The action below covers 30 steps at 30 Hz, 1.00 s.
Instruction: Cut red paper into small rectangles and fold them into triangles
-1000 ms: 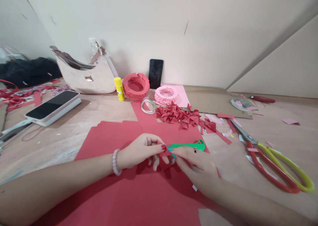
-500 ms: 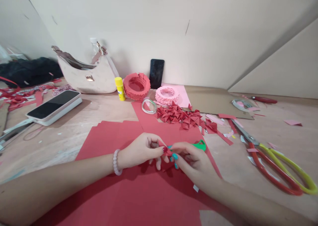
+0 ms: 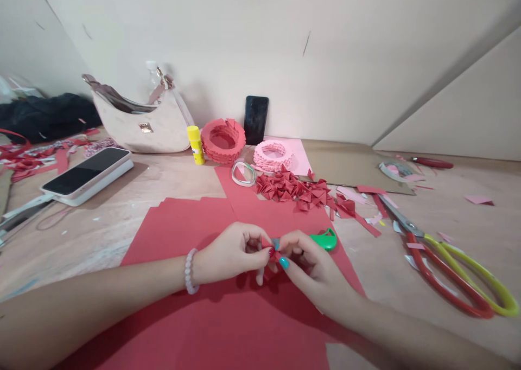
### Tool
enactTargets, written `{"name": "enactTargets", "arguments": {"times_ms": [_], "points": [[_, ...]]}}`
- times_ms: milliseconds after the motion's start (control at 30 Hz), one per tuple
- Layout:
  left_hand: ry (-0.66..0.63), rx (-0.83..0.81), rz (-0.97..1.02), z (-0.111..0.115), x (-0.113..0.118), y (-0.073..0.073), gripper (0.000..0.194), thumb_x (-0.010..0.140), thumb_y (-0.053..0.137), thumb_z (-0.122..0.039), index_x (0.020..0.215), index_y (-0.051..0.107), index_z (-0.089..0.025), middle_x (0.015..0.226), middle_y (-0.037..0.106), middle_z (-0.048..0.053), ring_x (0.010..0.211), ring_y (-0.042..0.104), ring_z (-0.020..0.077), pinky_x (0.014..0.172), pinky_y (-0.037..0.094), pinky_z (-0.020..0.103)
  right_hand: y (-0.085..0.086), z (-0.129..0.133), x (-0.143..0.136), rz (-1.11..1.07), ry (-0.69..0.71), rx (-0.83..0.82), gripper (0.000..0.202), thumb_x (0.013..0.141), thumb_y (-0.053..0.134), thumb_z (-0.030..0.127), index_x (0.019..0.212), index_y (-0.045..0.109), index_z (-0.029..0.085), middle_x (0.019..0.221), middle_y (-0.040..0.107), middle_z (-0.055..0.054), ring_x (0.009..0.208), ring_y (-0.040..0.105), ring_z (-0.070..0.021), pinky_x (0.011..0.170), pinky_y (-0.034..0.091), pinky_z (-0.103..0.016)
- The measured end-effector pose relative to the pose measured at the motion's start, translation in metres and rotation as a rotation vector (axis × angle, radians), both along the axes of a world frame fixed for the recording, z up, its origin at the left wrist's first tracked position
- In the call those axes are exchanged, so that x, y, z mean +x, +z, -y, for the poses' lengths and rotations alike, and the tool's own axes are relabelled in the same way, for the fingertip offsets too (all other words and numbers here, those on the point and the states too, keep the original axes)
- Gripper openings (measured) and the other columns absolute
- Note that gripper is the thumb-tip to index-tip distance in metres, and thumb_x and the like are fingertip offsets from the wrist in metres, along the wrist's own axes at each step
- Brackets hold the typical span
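Over large red paper sheets [image 3: 179, 316], my left hand [image 3: 236, 253] and my right hand [image 3: 313, 269] meet with fingertips close together. Both pinch a small folded piece of red paper [image 3: 277, 255], mostly covered by the fingers. A bead bracelet circles my left wrist. Just beyond my right hand lies a green-handled tool [image 3: 324, 241], its other end hidden behind the fingers. Farther back is a heap of folded red paper triangles [image 3: 293, 190]. Behind it stand a red paper ring [image 3: 223, 153] and a pink paper ring [image 3: 272, 158].
A yellow glue stick [image 3: 196, 146] stands left of the red ring. Big scissors [image 3: 448, 267] with red and yellow handles lie at right. A white bag [image 3: 142, 126], a phone in a white case [image 3: 87, 174], an upright black phone [image 3: 256, 120] and a tape roll [image 3: 243, 181] surround the sheets.
The fingers of both hands have shifted slightly around the small red paper, which shows less. My right hand's fingers are curled closer, and more of the green handle shows.
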<state>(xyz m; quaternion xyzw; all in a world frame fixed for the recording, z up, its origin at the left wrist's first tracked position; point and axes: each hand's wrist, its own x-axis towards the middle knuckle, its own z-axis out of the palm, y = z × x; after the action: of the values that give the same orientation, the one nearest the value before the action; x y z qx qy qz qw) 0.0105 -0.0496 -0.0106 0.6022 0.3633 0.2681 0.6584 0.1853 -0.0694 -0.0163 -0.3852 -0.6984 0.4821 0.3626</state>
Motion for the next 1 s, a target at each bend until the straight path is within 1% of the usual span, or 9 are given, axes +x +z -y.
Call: {"name": "enactTargets", "arguments": {"times_ms": [100,267,400,467,633,733,800,900,1000], "points": [[-0.011,0.006,-0.008,0.000,0.000,0.001,0.010,0.075,0.052,-0.020,0.071,0.055,-0.011,0.056,0.061,0.001,0.042,0.055,0.0074,0.038,0.039,0.013,-0.001,0.001,0.000,0.038,0.011,-0.003,0.007,0.082,0.041,0.014,0.083,0.044,0.021,0.070,0.052,0.001,0.062,0.051,-0.0109,0.056,0.042,-0.022],[-0.025,-0.029,0.003,-0.003,0.000,0.005,0.019,0.075,0.056,-0.028,0.072,0.057,-0.010,0.064,0.065,0.004,0.041,0.055,0.0056,0.037,0.034,0.012,-0.004,0.001,0.001,0.023,0.034,0.060,0.010,0.085,0.036,0.014,0.084,0.042,0.022,0.072,0.053,0.001,0.063,0.049,-0.0099,0.057,0.041,-0.021],[0.015,-0.001,-0.062,-0.005,-0.001,0.005,0.024,0.077,0.053,-0.033,0.071,0.058,-0.010,0.049,0.059,0.000,0.036,0.049,0.0053,0.034,0.032,0.012,-0.004,0.000,0.004,0.052,0.014,0.089,0.005,0.084,0.042,0.018,0.085,0.045,0.022,0.075,0.054,0.000,0.066,0.053,-0.0106,0.058,0.044,-0.021],[0.030,0.024,-0.091,-0.004,-0.001,0.005,0.025,0.079,0.049,-0.033,0.074,0.059,-0.011,0.047,0.057,-0.001,0.035,0.048,0.0057,0.033,0.033,0.012,-0.004,-0.002,0.005,0.087,0.015,0.153,0.005,0.083,0.045,0.017,0.085,0.047,0.021,0.079,0.056,-0.001,0.070,0.056,-0.0118,0.062,0.046,-0.023],[0.031,0.145,-0.136,0.002,0.001,0.008,0.021,0.081,0.042,-0.023,0.077,0.059,-0.012,0.052,0.059,0.000,0.044,0.056,0.0092,0.042,0.041,0.016,-0.001,-0.006,0.007,0.182,-0.014,0.337,0.013,0.081,0.046,0.011,0.082,0.054,0.021,0.074,0.059,-0.001,0.068,0.055,-0.0118,0.063,0.044,-0.023],[-0.044,0.269,-0.234,0.007,0.001,0.010,0.020,0.077,0.040,-0.013,0.066,0.056,-0.011,0.052,0.061,0.002,0.048,0.057,0.0105,0.048,0.041,0.017,0.001,-0.007,0.006,0.191,-0.008,0.388,0.012,0.080,0.048,0.011,0.078,0.055,0.020,0.071,0.056,0.000,0.067,0.053,-0.0118,0.061,0.042,-0.023],[-0.124,0.301,-0.253,0.010,0.001,0.010,0.020,0.073,0.038,-0.007,0.064,0.055,-0.011,0.054,0.062,0.003,0.051,0.058,0.0110,0.051,0.042,0.017,0.001,-0.007,0.005,0.180,0.013,0.405,0.012,0.079,0.050,0.010,0.076,0.055,0.020,0.070,0.054,0.000,0.067,0.052,-0.0118,0.061,0.042,-0.022],[-0.207,0.211,-0.186,0.011,0.000,0.010,0.025,0.069,0.034,-0.004,0.070,0.058,-0.011,0.052,0.059,0.000,0.052,0.057,0.0110,0.054,0.044,0.019,0.000,-0.006,0.004,0.169,0.008,0.395,0.010,0.077,0.052,0.010,0.079,0.054,0.020,0.070,0.053,0.000,0.066,0.050,-0.0118,0.058,0.041,-0.022],[-0.246,0.073,-0.087,0.010,0.001,0.009,0.028,0.066,0.033,-0.003,0.074,0.058,-0.011,0.059,0.059,0.001,0.046,0.053,0.0083,0.049,0.043,0.018,0.000,-0.006,0.004,0.154,0.004,0.358,0.012,0.075,0.055,0.011,0.083,0.055,0.020,0.071,0.053,0.000,0.064,0.050,-0.0120,0.057,0.041,-0.023]]}}
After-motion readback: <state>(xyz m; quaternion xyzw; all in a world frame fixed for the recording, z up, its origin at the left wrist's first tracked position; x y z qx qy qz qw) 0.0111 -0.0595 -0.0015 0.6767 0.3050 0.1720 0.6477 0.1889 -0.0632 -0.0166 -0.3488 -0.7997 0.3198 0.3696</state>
